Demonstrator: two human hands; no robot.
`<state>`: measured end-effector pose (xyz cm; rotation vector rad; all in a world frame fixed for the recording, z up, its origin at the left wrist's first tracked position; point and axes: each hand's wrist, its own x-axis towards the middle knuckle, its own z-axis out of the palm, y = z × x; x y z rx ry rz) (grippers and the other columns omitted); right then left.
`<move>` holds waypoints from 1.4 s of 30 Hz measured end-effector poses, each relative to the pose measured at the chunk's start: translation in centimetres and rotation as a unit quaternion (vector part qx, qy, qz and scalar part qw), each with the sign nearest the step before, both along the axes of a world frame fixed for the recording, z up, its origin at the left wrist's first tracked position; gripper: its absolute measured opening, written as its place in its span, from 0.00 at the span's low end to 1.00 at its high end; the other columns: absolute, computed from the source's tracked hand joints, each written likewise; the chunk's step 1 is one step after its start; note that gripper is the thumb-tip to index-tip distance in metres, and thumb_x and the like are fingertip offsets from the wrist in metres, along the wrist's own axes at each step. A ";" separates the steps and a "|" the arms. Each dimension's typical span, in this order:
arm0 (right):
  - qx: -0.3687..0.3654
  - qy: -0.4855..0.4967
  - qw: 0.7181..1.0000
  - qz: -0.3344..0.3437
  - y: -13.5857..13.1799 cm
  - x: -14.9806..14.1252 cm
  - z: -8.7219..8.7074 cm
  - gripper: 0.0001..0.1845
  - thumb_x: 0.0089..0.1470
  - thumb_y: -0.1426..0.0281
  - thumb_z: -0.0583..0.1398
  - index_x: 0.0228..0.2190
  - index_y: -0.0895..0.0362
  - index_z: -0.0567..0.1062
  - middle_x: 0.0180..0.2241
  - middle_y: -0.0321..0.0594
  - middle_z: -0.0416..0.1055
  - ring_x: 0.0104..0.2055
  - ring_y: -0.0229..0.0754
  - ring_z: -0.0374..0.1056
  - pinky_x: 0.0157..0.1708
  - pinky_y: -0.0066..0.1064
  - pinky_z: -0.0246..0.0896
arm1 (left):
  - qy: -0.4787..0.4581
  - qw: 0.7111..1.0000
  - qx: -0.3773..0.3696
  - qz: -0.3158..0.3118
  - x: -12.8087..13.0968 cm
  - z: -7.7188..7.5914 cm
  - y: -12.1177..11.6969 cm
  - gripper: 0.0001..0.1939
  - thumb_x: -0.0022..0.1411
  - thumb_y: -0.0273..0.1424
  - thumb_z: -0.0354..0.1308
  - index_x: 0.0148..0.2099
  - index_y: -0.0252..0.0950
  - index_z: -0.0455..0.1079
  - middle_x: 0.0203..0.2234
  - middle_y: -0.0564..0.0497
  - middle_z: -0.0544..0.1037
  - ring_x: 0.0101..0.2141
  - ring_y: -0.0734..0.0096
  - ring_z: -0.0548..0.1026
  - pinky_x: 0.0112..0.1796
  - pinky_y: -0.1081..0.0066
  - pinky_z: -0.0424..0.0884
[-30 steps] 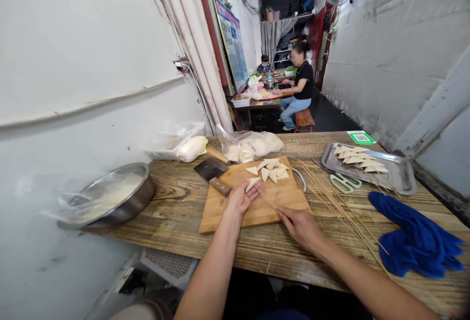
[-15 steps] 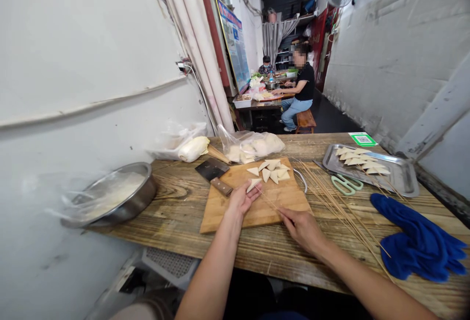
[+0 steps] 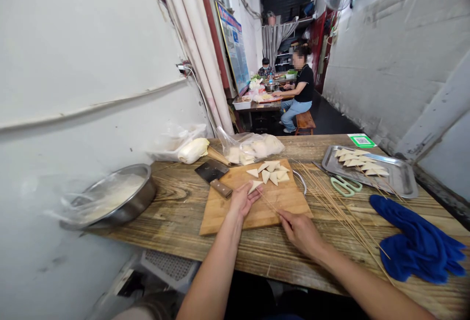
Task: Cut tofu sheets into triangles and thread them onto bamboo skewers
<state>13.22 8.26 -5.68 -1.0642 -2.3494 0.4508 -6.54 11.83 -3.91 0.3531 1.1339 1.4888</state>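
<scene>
My left hand (image 3: 242, 199) is over the wooden cutting board (image 3: 223, 217), closed on a pale triangular slice (image 3: 255, 186) that looks like tofu. Between the fingers of my right hand (image 3: 299, 227) is a thin bamboo skewer (image 3: 269, 202), its far end reaching the slice at my left fingertips. Whether the tip has pierced the slice I cannot tell. Several more pale triangles (image 3: 272, 171) lie loosely at the back of the board. A cleaver (image 3: 220, 188) rests with its wooden handle on the board's left edge.
Loose bamboo skewers (image 3: 330, 202), green-handled scissors (image 3: 345, 186) and a blue glove (image 3: 414, 241) lie to the right. A metal tray (image 3: 400, 175) holds skewered triangles. A steel basin (image 3: 135, 197) stands left; a plastic bag (image 3: 257, 146) lies behind the board. Two people sit farther back.
The slice in my left hand has tilted slightly, its point now angled more up and to the right. Both hands stay in nearly the same place; the view shifts a little.
</scene>
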 end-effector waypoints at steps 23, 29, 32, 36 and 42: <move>0.005 -0.032 0.999 -0.021 -0.9 -2.0 -1.1 0.20 0.60 0.70 0.39 0.33 0.59 0.68 0.22 0.43 0.73 0.22 0.41 0.70 0.22 0.26 0.55 | 0.004 0.995 0.083 -0.062 0.6 0.1 -1.3 0.07 0.54 0.27 0.59 0.33 0.27 0.73 0.31 0.41 0.78 0.31 0.68 0.76 0.39 0.68 0.72; 0.009 -0.007 1.000 -0.014 -1.1 -2.1 -1.5 0.20 0.61 0.69 0.38 0.32 0.59 0.66 0.21 0.42 0.71 0.21 0.40 0.69 0.21 0.26 0.53 | -0.005 0.993 0.103 -0.061 1.2 0.4 -1.8 0.08 0.52 0.28 0.60 0.35 0.27 0.74 0.32 0.42 0.78 0.31 0.67 0.77 0.40 0.66 0.72; -0.001 0.005 1.000 -0.010 -1.2 -2.0 -1.5 0.20 0.61 0.69 0.38 0.33 0.59 0.66 0.22 0.43 0.72 0.23 0.41 0.69 0.21 0.26 0.53 | -0.008 0.993 0.098 -0.060 1.5 0.8 -2.1 0.08 0.52 0.28 0.61 0.34 0.28 0.74 0.32 0.42 0.78 0.31 0.67 0.77 0.40 0.66 0.72; 0.004 0.001 1.000 -0.014 -1.2 -2.0 -1.6 0.20 0.61 0.69 0.37 0.33 0.59 0.66 0.21 0.41 0.71 0.22 0.40 0.68 0.21 0.25 0.53 | -0.004 0.994 0.087 -0.063 1.8 1.2 -2.4 0.09 0.52 0.29 0.61 0.36 0.28 0.74 0.32 0.42 0.78 0.30 0.67 0.76 0.38 0.68 0.72; 0.013 -0.004 1.000 -0.017 -1.2 -2.1 -1.8 0.20 0.61 0.69 0.37 0.32 0.59 0.66 0.20 0.41 0.70 0.21 0.40 0.68 0.20 0.25 0.52 | -0.008 0.994 0.087 -0.065 2.1 1.3 -2.8 0.10 0.51 0.29 0.61 0.36 0.28 0.74 0.31 0.42 0.78 0.30 0.68 0.76 0.37 0.69 0.72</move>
